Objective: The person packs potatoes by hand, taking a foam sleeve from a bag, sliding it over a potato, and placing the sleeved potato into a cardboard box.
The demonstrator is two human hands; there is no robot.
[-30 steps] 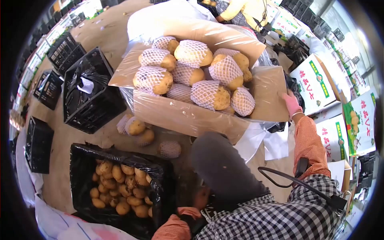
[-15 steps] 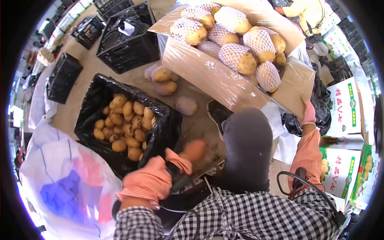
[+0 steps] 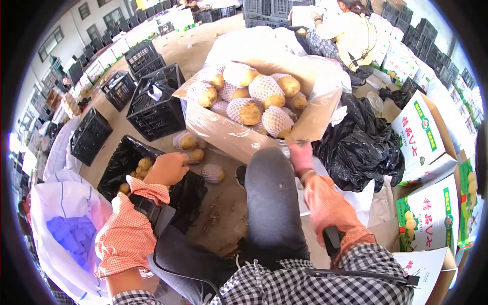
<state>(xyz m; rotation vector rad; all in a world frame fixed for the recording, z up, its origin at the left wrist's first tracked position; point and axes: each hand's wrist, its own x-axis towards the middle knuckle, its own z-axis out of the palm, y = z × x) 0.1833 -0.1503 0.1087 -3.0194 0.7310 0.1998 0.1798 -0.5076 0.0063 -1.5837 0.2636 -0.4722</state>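
My left hand (image 3: 169, 169) is over the black-lined crate (image 3: 190, 195) of loose potatoes (image 3: 144, 164); its fingers point right and down, and whether they hold anything is hidden. My right hand (image 3: 301, 156), in a pink glove, touches the near right corner of the open cardboard box (image 3: 223, 132); its fingertips are partly hidden at the cardboard. Potatoes in white foam nets (image 3: 266, 90) fill that box, which has clear plastic around it. Between crate and box, a few netted potatoes (image 3: 212, 173) lie on the floor.
Black crates (image 3: 156, 109) stand at the upper left. A white sack (image 3: 63, 203) with purple material is at left. Right of the box lie black plastic bags (image 3: 358, 145) and printed cartons (image 3: 424, 137). A person in a yellow top (image 3: 356, 38) sits behind.
The view has tilted up and shifted. My left hand has moved from beside my knee to over the potato crate. My right hand remains at the box corner.
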